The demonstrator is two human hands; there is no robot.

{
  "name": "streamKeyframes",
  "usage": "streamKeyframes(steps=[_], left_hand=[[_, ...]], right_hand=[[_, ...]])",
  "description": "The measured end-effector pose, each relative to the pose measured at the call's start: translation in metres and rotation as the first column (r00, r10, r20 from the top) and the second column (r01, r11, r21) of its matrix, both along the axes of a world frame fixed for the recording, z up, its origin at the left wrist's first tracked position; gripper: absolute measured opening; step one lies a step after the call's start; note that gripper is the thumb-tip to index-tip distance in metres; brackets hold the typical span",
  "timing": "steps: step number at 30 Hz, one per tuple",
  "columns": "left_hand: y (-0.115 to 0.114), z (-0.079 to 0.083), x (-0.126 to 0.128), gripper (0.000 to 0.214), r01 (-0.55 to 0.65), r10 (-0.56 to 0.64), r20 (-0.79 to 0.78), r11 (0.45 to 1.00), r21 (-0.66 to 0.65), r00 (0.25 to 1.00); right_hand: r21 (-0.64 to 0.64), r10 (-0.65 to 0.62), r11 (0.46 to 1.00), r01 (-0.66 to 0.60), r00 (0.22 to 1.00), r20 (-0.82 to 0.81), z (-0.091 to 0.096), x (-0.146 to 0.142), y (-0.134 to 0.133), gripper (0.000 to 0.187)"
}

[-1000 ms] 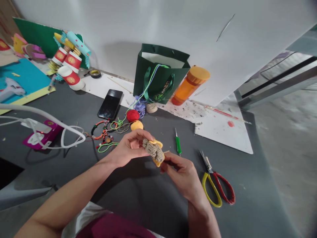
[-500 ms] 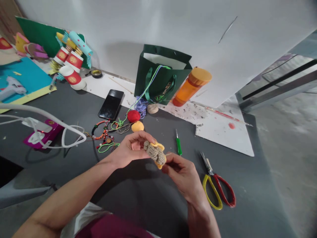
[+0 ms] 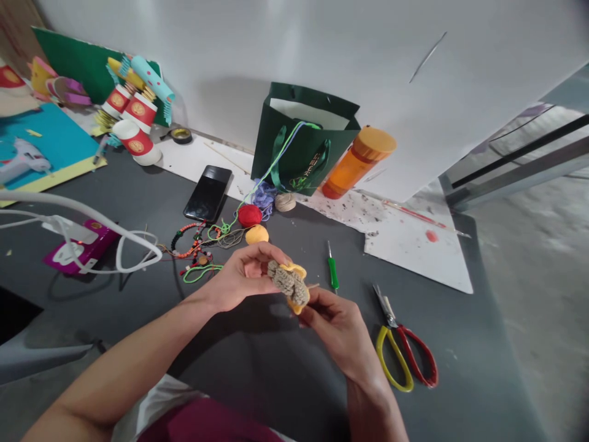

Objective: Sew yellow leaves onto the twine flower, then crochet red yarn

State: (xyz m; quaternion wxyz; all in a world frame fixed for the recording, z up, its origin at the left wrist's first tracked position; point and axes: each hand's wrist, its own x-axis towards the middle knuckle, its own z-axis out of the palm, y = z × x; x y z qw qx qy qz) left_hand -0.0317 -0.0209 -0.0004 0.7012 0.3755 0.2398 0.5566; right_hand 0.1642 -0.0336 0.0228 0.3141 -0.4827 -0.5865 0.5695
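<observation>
Left hand (image 3: 242,279) grips knot (image 3: 289,285) (soft, light, prob. squashy); right hand (image 3: 334,325) pinches its cord end w/ fingertips.

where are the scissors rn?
Head view, right of centre: the scissors lie flat on the dark table, just right of the right hand, which with the left hand holds the knitted piece, and below-right of the green-handled tool.

You hold a rough, knotted cord piece (image 3: 289,282) over a matt grey table (image 3: 460,344). Near its right edge your scissors (image 3: 400,344) show bare metal blades and glossy plastic handles.
</observation>
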Motion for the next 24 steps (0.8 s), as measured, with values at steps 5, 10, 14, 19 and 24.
streamKeyframes(steps=[5,10,14,19,24], left_hand=[[-0.0016,0.0028,0.0027,0.029,0.036,-0.037,-0.027,0.998,-0.048,0.999],[-0.0016,0.0021,0.0027,0.033,0.029,-0.031,-0.029,0.996,-0.078,0.999],[-0.0004,0.0017,0.0015,0.038,-0.002,0.003,0.006,0.993,-0.119,1.0],[0.0007,0.0049,0.0028,0.049,0.04,-0.037,0.021,0.984,-0.172,0.999],[0.0034,0.0064,0.0021,0.045,-0.042,0.044,0.004,0.968,-0.248,0.999]], right_hand=[[0.031,0.073,0.997,-0.073,0.997,0.003,0.0047,0.0005,-0.0004,0.032],[-0.047,0.059,0.997,-0.063,0.995,-0.076,0.0049,0.0004,0.001,0.037],[-0.121,0.026,0.992,-0.035,0.997,-0.069,0.006,0.0009,0.002,0.032],[-0.115,-0.064,0.992,0.052,0.993,-0.1,0.0062,-0.0015,0.0007,0.029],[-0.115,-0.034,0.993,0.03,0.999,-0.028,0.0081,-0.0016,0.0026,0.025]])
